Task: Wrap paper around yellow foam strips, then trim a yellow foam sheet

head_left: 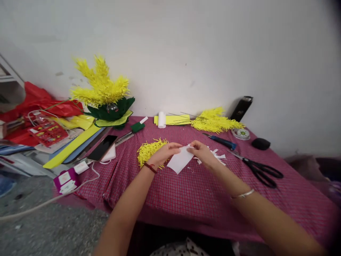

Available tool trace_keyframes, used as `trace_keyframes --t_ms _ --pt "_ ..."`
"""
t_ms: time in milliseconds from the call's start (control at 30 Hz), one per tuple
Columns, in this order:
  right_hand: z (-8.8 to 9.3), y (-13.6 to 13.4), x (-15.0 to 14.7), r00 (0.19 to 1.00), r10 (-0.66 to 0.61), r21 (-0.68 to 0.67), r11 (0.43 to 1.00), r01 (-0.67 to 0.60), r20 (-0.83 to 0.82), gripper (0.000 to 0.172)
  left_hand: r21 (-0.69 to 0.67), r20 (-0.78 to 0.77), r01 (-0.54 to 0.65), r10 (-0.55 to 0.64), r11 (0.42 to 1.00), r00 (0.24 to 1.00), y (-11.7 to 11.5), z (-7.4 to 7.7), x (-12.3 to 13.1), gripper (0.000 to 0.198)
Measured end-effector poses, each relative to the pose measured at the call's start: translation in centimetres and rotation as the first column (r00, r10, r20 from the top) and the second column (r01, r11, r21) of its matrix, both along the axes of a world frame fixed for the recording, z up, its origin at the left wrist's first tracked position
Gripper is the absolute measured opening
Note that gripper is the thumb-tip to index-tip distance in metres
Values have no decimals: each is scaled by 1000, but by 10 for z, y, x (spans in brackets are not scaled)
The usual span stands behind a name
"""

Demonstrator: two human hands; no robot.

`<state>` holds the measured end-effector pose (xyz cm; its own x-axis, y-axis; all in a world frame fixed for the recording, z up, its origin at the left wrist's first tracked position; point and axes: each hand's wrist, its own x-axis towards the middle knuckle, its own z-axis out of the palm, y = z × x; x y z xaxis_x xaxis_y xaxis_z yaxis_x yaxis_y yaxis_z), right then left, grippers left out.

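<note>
White paper [179,163] is between the left hand [166,154] and the right hand [202,153], over the desk [183,199]. Both hands pinch its top part. It looks plain, with a pointy bottom corner.

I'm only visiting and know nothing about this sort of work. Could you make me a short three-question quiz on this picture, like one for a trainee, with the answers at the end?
1. Open question: What do the left hand and the right hand hold between them?
2. True or false: The black-handled scissors lie to the right of both hands.
3. Fill in the missing word: The fringed clump on the table, beside the left hand, is ____ in colour.

Key:
1. A piece of white paper.
2. True.
3. Yellow.
</note>
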<state>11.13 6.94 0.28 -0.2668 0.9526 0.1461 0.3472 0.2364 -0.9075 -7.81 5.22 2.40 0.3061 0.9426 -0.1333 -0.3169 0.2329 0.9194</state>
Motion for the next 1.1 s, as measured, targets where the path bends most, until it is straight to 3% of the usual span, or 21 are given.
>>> trace_keyframes --t_ms 133,333,433,500,567,667,767,833,900,967,1100 --pt "-9 -3 11 955 -93 -90 993 70 -283 31 -32 -106 51 -54 998 993 0 -17 2 23" --pt "7 19 0 910 20 -185 977 -106 -415 33 3 24 -250 249 968 968 15 -14 -22 33" --pt "6 21 -6 915 66 -193 969 -154 -399 36 4 46 -320 320 947 946 18 -9 -28 32" --pt "0 18 -3 909 76 -200 965 -171 -410 40 -7 10 -291 292 957 957 17 -9 -24 25" --pt "-6 13 2 882 139 -234 935 -266 -450 48 -37 -48 -215 213 976 976 14 -14 -16 23" --pt "-10 10 10 825 232 -233 888 -395 -515 55 -58 -191 -31 20 998 981 9 -25 -5 26" --pt "-9 11 13 857 154 -294 897 -330 -493 46 -17 -394 156 -150 988 907 5 -31 0 23" --pt "-9 14 13 892 47 -347 911 -223 -449 33 19 -465 199 -168 980 869 5 -31 0 20" --pt "-10 17 13 899 -44 -343 931 -121 -437 25 77 -459 108 -61 991 886 6 -28 -2 15" --pt "-11 21 11 884 -115 -317 947 -40 -454 25 147 -403 -73 127 986 907 9 -24 -5 9" --pt "-14 24 9 840 -216 -298 952 68 -497 27 237 -220 -373 424 897 879 13 -20 -12 9"
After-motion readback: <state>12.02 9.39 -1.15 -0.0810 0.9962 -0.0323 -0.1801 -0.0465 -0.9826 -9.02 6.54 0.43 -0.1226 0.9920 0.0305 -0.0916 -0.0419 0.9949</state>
